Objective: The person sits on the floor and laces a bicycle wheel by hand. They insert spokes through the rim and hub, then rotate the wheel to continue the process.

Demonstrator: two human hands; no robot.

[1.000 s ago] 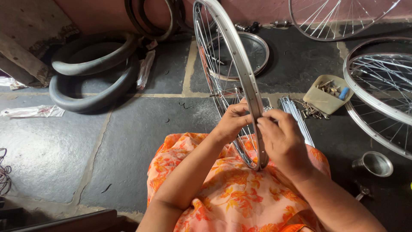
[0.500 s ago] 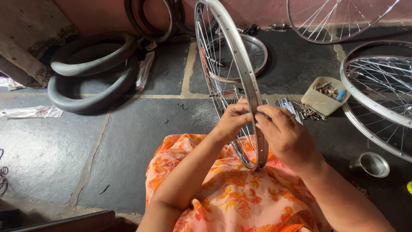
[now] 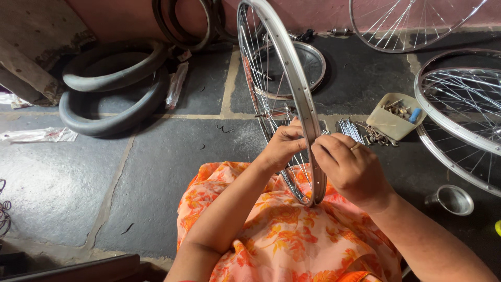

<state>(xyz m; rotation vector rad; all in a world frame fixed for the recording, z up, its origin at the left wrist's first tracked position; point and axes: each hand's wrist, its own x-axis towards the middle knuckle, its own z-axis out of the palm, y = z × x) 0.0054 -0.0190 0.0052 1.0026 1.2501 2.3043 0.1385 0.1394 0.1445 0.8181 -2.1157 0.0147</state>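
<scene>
Wheel rim (image 3: 292,78), one, upright at centre: my left hand (image 3: 282,146) and right hand (image 3: 352,167) pinch it, fingers closed. Two tyres (image 3: 112,99) upper left; perhaps three more wheels (image 3: 459,115) right.

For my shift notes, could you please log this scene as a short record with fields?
Left hand: left hand grips the upright bicycle rim from its left side.
Right hand: right hand pinches the rim's right edge.
Rim support: its lower end rests on the orange floral lap.
Nearby: tray of small parts, loose spokes, metal cup, black tyres, other spoked wheels.
Floor: dark stone slabs.
</scene>
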